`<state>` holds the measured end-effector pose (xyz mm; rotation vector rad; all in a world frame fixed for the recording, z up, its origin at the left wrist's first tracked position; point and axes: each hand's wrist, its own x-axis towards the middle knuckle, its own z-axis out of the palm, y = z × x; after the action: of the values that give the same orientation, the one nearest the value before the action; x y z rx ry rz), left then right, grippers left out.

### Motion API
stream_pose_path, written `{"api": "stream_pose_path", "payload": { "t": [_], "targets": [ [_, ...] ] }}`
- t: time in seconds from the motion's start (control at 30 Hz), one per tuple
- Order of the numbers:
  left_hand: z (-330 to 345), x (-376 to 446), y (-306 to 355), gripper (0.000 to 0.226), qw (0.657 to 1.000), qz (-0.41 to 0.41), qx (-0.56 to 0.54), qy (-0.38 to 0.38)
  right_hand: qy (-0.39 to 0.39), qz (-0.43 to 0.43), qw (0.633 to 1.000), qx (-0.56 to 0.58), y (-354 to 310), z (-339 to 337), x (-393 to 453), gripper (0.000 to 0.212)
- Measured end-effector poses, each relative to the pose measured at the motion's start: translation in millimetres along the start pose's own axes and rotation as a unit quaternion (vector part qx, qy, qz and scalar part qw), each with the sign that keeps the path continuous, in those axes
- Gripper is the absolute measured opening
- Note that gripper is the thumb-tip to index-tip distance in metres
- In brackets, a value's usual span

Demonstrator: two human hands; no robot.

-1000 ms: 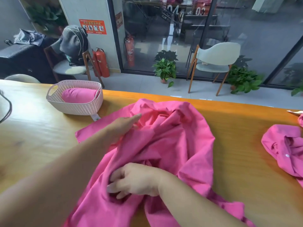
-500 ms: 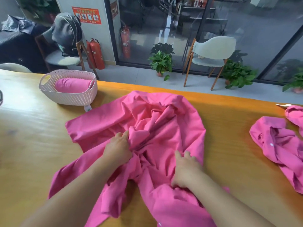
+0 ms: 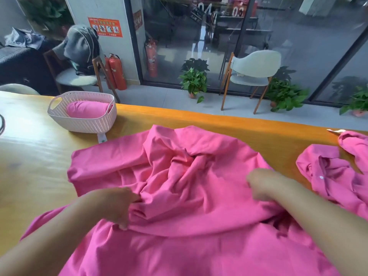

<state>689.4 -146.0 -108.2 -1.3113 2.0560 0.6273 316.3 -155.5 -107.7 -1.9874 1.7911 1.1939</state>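
One pink garment [image 3: 189, 186] lies crumpled at the middle of the desk [image 3: 35, 156], bunched in the centre, with its near part spread toward the person. It is thin woven cloth, so probably soft, light and floppy. It should slide easily on the smooth wood and keep no shape when lifted.

Left hand [image 3: 113, 206]: narrow grip, fingers curled, pinching a fold at the garment's near-left. Right hand [image 3: 262, 184]: motion-blurred, fingers curled down on the cloth near its right edge, and it looks to be holding fabric too.

The best places to hold look like a hem, seam or corner, with the two hands well apart so the cloth pulls flat. Grabbing the middle bunch would only drag wrinkles along.

The far desk edge runs close behind the garment. A second pink garment [image 3: 334, 182] lies just beside it on the right, so there is little room that way. A white basket [image 3: 85, 124] holding a rolled pink bundle [image 3: 85, 112] sits near the far-left corner. Bare wood to the left gives the most room for spreading.
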Motion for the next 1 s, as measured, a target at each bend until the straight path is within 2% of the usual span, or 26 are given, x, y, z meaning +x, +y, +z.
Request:
{"api": "stream_pose_path", "payload": {
  "t": [0.03, 0.07, 0.1, 0.13, 0.17, 0.23, 0.3, 0.33, 0.4, 0.43, 0.47, 0.5, 0.57, 0.6, 0.63, 0.67, 0.73, 0.8, 0.87, 0.93, 1.0],
  "targets": [
    [-7, 1, 6, 0.062, 0.998, 0.005, -0.056, 0.034, 0.098, -0.019, 0.993, 0.062, -9, -5, 4, 0.034],
    [-13, 5, 14, 0.068, 0.987, 0.011, -0.112, 0.112, 0.160, -0.033, 0.979, 0.122, -20, -9, 4, 0.035],
    [-16, 12, 22, 0.073, 0.966, 0.008, -0.164, 0.201, 0.184, -0.045, 0.968, 0.166, -31, -10, 7, 0.036],
    [-17, 19, 32, 0.074, 0.942, 0.001, -0.202, 0.269, 0.174, -0.052, 0.966, 0.184, -44, -9, 8, 0.041],
    [-14, 29, 41, 0.076, 0.928, -0.010, -0.219, 0.301, 0.141, -0.054, 0.970, 0.192, -55, -5, 7, 0.049],
    [-3, 46, 50, 0.096, 0.947, -0.018, -0.171, 0.271, 0.043, -0.045, 0.980, 0.191, -74, 6, -1, 0.064],
    [11, 52, 50, 0.126, 0.976, 0.001, -0.122, 0.181, -0.032, -0.065, 0.985, 0.157, -84, 10, -23, 0.072],
    [16, 54, 47, 0.131, 0.984, 0.013, -0.103, 0.148, -0.065, -0.083, 0.985, 0.135, -84, 10, -32, 0.071],
    [22, 53, 44, 0.116, 0.985, 0.021, -0.110, 0.133, -0.150, -0.106, 0.974, 0.131, -78, -1, -43, 0.058],
    [22, 53, 44, 0.101, 0.976, 0.001, -0.149, 0.159, -0.177, -0.111, 0.966, 0.153, -72, -10, -42, 0.049],
    [20, 56, 43, 0.084, 0.957, -0.032, -0.195, 0.214, -0.166, -0.108, 0.964, 0.177, -67, -18, -35, 0.041],
    [17, 62, 38, 0.068, 0.922, -0.068, -0.224, 0.310, -0.113, -0.099, 0.969, 0.194, -61, -26, -24, 0.036],
    [2, 73, 24, 0.047, 0.834, -0.127, -0.227, 0.486, 0.082, -0.051, 0.966, 0.238, -48, -35, 16, 0.030],
    [-4, 77, 17, 0.043, 0.818, -0.161, -0.229, 0.503, 0.173, -0.014, 0.947, 0.269, -43, -37, 33, 0.029],
    [-11, 86, 8, 0.047, 0.828, -0.202, -0.230, 0.469, 0.246, 0.015, 0.922, 0.297, -40, -38, 52, 0.028],
    [-16, 95, 0, 0.056, 0.848, -0.243, -0.237, 0.408, 0.284, 0.025, 0.907, 0.311, -41, -37, 67, 0.030],
    [-19, 115, -7, 0.069, 0.872, -0.284, -0.251, 0.308, 0.257, 0.017, 0.915, 0.309, -50, -28, 86, 0.046],
    [-20, 139, -8, 0.073, 0.887, -0.279, -0.240, 0.278, 0.193, 0.044, 0.929, 0.314, -54, -13, 99, 0.063],
    [-28, 163, -5, 0.081, 0.922, -0.218, -0.168, 0.272, 0.176, 0.106, 0.921, 0.331, -35, 1, 116, 0.073],
    [-45, 183, 0, 0.104, 0.952, -0.124, -0.128, 0.247, 0.165, 0.195, 0.904, 0.342, -2, 11, 131, 0.077],
    [-65, 202, 4, 0.127, 0.964, -0.058, -0.125, 0.229, 0.155, 0.283, 0.877, 0.355, 33, 16, 144, 0.078]
  ]
}}
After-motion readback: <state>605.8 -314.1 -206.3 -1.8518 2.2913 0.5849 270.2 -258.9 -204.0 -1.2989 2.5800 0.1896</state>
